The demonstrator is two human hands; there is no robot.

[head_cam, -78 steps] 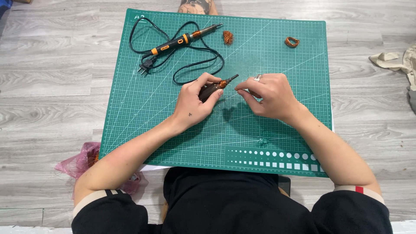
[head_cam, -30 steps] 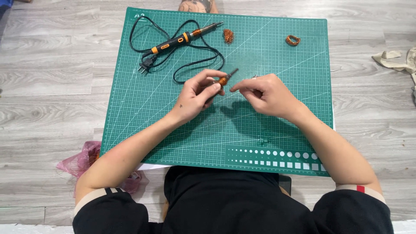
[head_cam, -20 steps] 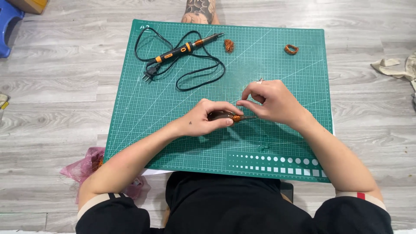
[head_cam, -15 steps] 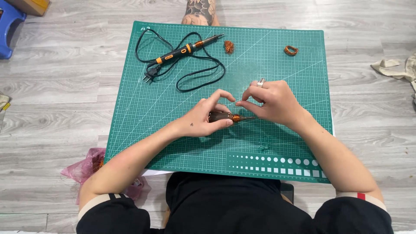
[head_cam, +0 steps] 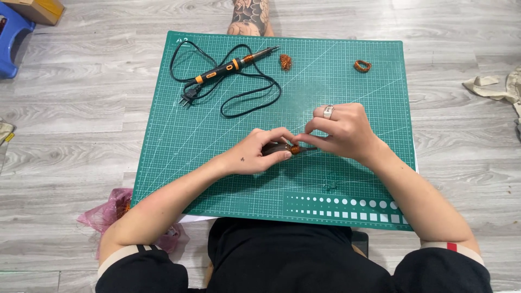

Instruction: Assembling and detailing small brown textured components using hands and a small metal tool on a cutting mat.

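My left hand (head_cam: pixel 259 154) grips a small dark tool with a copper-coloured wire wrap at its tip (head_cam: pixel 283 148), held low over the green cutting mat (head_cam: pixel 217 135). My right hand (head_cam: pixel 342 130), wearing a ring, pinches the wrapped tip from the right with thumb and fingertips. The two hands touch at the tool. Most of the tool is hidden under my fingers.
A black and orange soldering iron (head_cam: pixel 230 66) with its coiled cord lies at the mat's far left. A copper wire clump (head_cam: pixel 285 61) and a small copper ring (head_cam: pixel 362 66) sit along the far edge. A pink bag (head_cam: pixel 106 213) lies on the floor at left.
My hands have come lower on the mat toward me and closed together on the tool. Its tip, earlier angled up and free, is now pinched by my right fingers.
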